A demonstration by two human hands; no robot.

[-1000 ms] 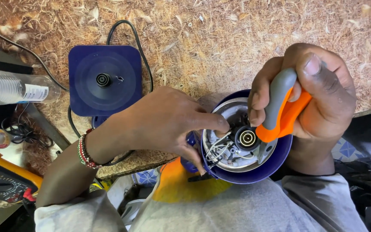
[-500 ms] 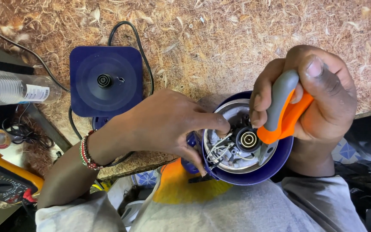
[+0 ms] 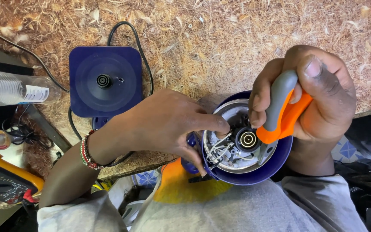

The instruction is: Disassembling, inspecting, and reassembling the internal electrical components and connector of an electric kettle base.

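kettle [image 3: 275, 165]: upturned on lap, right of blue base [image 3: 104, 81], rigid, light, grip outer wall | left hand [image 3: 164, 124]: pinches fragile wires [image 3: 219, 148] | right hand [image 3: 310, 94]: closed on orange-grey tool [image 3: 280, 114]

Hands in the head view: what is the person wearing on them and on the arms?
Both hands are bare, no gloves. The left hand has a beaded bracelet in red, white and dark beads at the wrist. The right hand shows no ring or band. Forearms are uncovered.
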